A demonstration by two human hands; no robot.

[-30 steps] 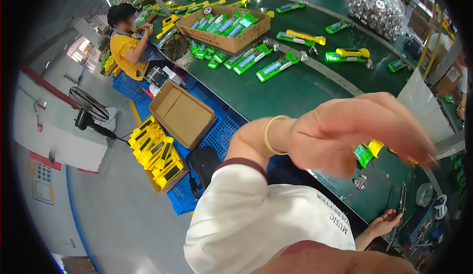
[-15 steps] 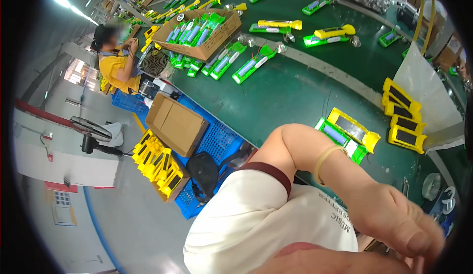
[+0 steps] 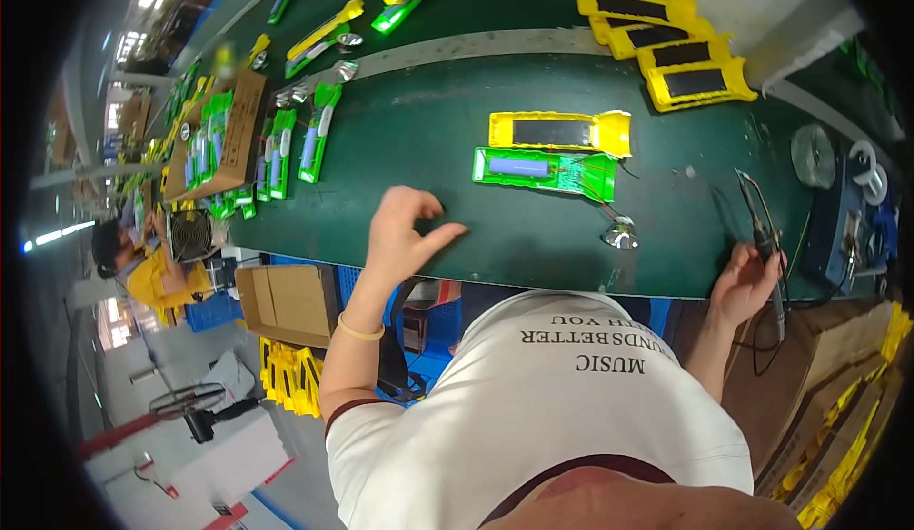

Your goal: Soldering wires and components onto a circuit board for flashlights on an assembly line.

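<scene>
Over the near edge of the green worktable, my left hand (image 3: pixel 402 233) is raised with thumb and fingers apart and nothing between them. At the right, my right hand (image 3: pixel 745 284) grips a soldering iron (image 3: pixel 764 241) by its handle, its thin metal tip pointing up and away from me. Between the hands, farther in, lies an open green flashlight housing (image 3: pixel 545 174) with a purple battery cell, a circuit board and thin wires. A yellow half-shell with a dark solar panel (image 3: pixel 552 133) lies just beyond it. A silver reflector lamp head (image 3: pixel 621 234) hangs off the housing's wires. Neither hand touches these parts.
Several yellow panel shells (image 3: pixel 693 82) are stacked at the far right. Solder spools (image 3: pixel 812 156) stand on the right edge. At the left are a carton (image 3: pixel 249 120) of green housings and more housings beside it. A co-worker in yellow (image 3: pixel 157 280) is at far left.
My view has swung round to face the table. My left hand has gone from close below my head to above the table's edge. My right hand and the soldering iron have come into view.
</scene>
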